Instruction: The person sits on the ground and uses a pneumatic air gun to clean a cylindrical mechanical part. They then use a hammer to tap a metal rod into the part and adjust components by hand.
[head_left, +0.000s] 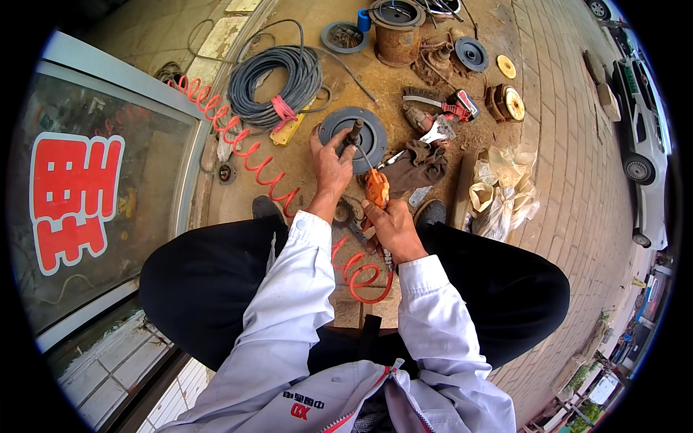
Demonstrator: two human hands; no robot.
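Observation:
My right hand [395, 225] is closed around an orange air blow gun [377, 189], fed from below by a red coiled hose [361, 278]. The gun's thin nozzle points up and away, toward a grey round flanged disc [369, 130]. A dark shaft [354, 134] stands out of the disc's middle. My left hand [330, 164] grips the disc's near left side, fingers curled by the shaft. Just right of the disc lies a dark rag [417, 166]. What the left palm covers is hidden.
A coil of black cable [274, 83] lies at the far left, beside a glass door [108, 173]. Farther off stand a rusty cylinder [397, 47] and a bowl of small parts [344, 37]. A red cordless tool [458, 108] and a box with plastic wrapping [498, 195] are on the right.

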